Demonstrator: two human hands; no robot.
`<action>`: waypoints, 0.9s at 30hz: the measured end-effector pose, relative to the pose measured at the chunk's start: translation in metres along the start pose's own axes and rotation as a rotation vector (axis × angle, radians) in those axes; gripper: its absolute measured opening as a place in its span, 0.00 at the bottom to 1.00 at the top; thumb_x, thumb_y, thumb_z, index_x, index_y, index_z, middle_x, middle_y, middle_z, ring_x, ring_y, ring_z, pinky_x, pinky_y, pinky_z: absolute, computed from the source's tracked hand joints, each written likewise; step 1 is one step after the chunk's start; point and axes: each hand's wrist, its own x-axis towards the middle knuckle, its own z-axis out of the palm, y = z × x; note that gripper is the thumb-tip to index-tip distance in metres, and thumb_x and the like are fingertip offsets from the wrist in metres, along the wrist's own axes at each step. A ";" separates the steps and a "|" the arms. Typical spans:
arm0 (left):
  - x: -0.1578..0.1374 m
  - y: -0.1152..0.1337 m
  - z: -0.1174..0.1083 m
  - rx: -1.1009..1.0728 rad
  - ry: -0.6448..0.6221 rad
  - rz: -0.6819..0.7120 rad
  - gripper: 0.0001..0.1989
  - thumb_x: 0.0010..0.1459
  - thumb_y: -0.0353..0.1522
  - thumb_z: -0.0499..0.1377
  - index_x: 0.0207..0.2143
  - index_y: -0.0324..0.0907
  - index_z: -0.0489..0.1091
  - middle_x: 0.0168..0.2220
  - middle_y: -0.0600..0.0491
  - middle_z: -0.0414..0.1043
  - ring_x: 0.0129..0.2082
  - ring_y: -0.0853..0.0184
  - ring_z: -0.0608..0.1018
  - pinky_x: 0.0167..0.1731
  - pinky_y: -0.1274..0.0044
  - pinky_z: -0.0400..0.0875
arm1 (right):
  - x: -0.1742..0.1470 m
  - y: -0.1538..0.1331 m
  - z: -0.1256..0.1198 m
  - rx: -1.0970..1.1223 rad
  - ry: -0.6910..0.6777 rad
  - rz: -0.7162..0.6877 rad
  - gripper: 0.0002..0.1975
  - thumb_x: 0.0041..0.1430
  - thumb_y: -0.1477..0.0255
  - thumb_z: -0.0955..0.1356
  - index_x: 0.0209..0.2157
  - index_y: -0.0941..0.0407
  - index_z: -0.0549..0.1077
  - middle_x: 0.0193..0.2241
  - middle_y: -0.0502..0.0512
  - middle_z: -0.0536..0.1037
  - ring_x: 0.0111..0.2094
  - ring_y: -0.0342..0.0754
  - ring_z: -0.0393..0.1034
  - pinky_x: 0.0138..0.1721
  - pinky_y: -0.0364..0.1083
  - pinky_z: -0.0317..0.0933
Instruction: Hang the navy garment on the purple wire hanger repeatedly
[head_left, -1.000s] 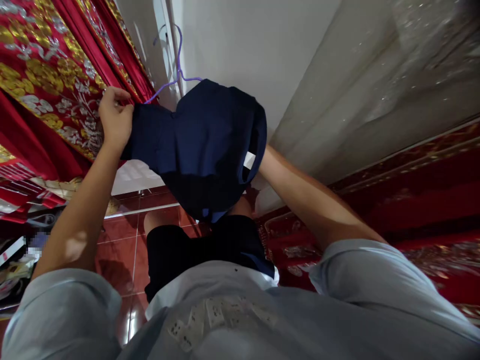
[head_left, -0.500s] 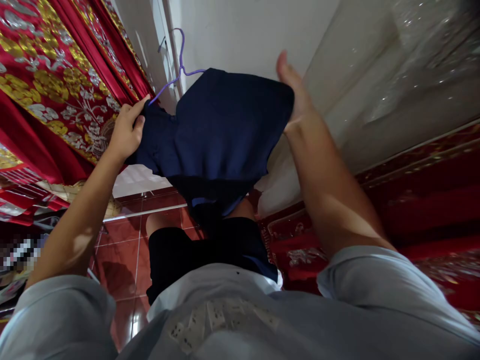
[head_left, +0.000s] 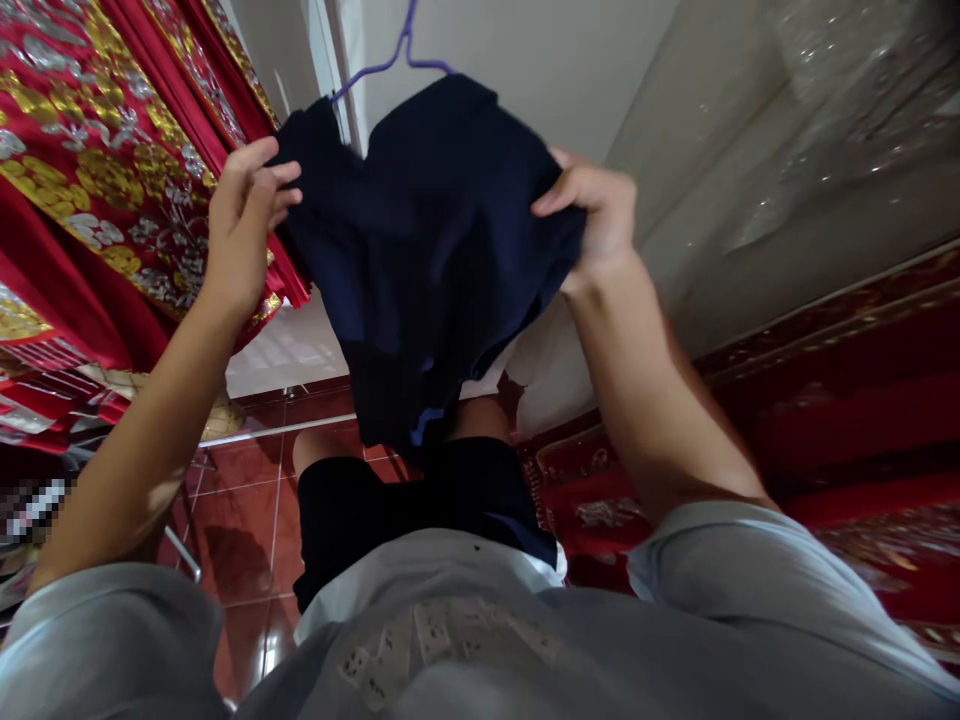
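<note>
Navy garment (head_left: 435, 230) spread between both hands, in front of person's body, purple hanger (head_left: 406, 40) at its top, wire arms running into cloth; right hand (head_left: 606, 215) gripping garment's right edge, thumb on front, other fingers partly hidden behind; left hand (head_left: 241, 220) at garment's upper left edge, fingers parted and loosely bent, cannot tell whether cloth is gripped; red sequined cloth (head_left: 112, 180) left of garment, clear plastic (head_left: 757, 150) right of garment, black shorts (head_left: 420, 505) below garment
</note>
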 end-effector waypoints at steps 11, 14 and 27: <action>-0.064 0.042 0.011 -0.107 -0.174 -0.725 0.10 0.62 0.22 0.60 0.45 0.37 0.74 0.24 0.57 0.64 0.15 0.79 0.55 0.17 0.83 0.48 | -0.043 0.043 0.082 -0.596 -0.833 -0.236 0.17 0.67 0.58 0.70 0.47 0.57 0.78 0.47 0.59 0.81 0.45 0.49 0.76 0.52 0.50 0.69; -0.076 0.047 -0.015 0.186 -0.360 -0.512 0.08 0.61 0.31 0.64 0.43 0.40 0.78 0.21 0.56 0.64 0.16 0.78 0.59 0.16 0.83 0.47 | -0.020 0.058 0.055 -0.621 -0.420 -0.285 0.21 0.62 0.54 0.73 0.49 0.53 0.79 0.53 0.60 0.80 0.58 0.57 0.72 0.63 0.60 0.62; -0.011 -0.025 -0.056 0.433 -0.038 0.011 0.39 0.51 0.62 0.68 0.45 0.36 0.72 0.30 0.52 0.73 0.29 0.70 0.74 0.43 0.57 0.79 | 0.031 0.064 0.026 0.108 -0.166 0.218 0.21 0.67 0.52 0.67 0.40 0.57 0.78 0.39 0.54 0.83 0.44 0.46 0.80 0.53 0.48 0.74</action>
